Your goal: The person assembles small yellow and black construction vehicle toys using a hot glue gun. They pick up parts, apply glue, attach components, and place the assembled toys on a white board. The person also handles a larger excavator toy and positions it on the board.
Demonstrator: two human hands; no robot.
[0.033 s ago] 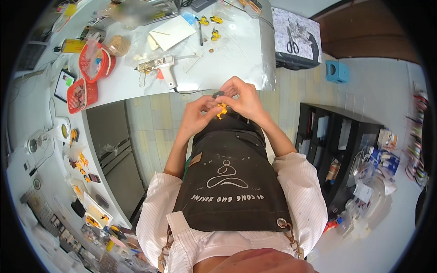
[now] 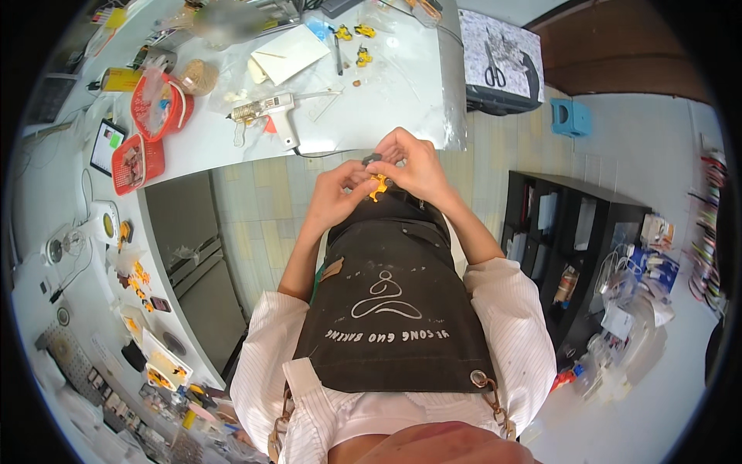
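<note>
Both hands are together in front of my apron, just off the table's near edge. My left hand (image 2: 340, 191) is closed, its thumb and fingers pinching a small yellow toy vehicle (image 2: 378, 188) with dark round parts like wheels. My right hand (image 2: 412, 166) is closed too, bent over from the right, its fingertips at a small dark piece (image 2: 372, 159) just above the yellow toy. Fingers hide where the two pieces meet, so whether they are joined I cannot tell. Similar yellow toy vehicles (image 2: 364, 56) lie farther off on the table.
A white glue gun (image 2: 284, 122) lies on the white table (image 2: 371, 124), its cord running over the near edge. Red baskets (image 2: 139, 161) stand at the left, a white sheet (image 2: 290, 54) and a dark pen (image 2: 338, 58) farther back. A black shelf (image 2: 568, 232) is at my right.
The yellow toy has turned slightly between my fingers, showing more of its dark round parts. Both hands keep nearly the same place.
</note>
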